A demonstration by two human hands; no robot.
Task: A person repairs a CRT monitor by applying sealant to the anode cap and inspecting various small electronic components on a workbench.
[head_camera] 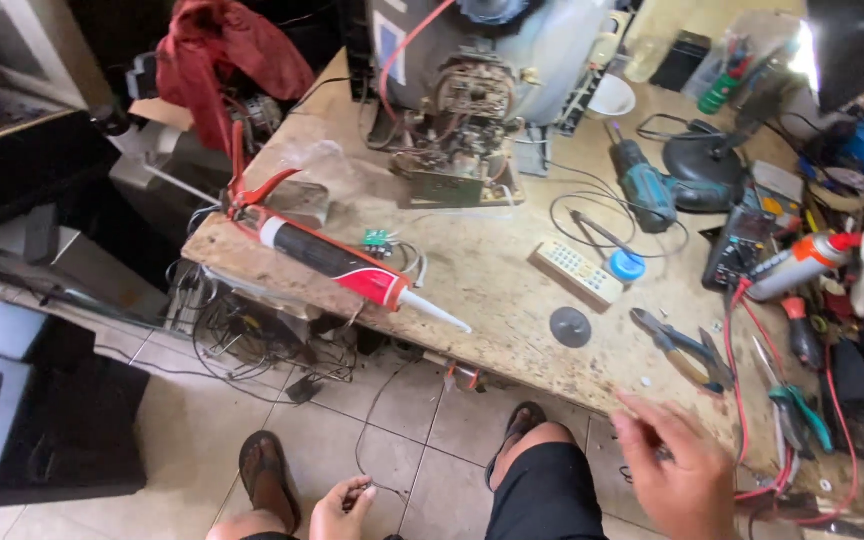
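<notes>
At a cluttered stone-topped workbench (492, 270), I watch from afar as a seated person in black shorts and sandals works with thin wiring. My left hand (344, 508), low between the knees and below the bench's front edge, is pinched on a thin dark wire (364, 450) that rises toward the tangle of cables hanging under the bench. My right hand (674, 470) hovers at the bench's near edge with fingers loosely curled; it seems to touch something small there, but I cannot tell whether it grips anything.

Just beyond that hand lie the red test leads (737, 380) and blue-handled pliers (687, 350); a grey round disc (570, 327) and a white remote control (579, 271) sit nearer the bench's middle. A red-and-black caulking gun with a white nozzle (337, 262) lies along the bench's left edge, and the exposed rear of a picture-tube television (472, 90) stands at its far side.

In my judgement, the wire is best handled with a light pinch, kept free of the cables beneath the bench, the other hand steadying.
</notes>
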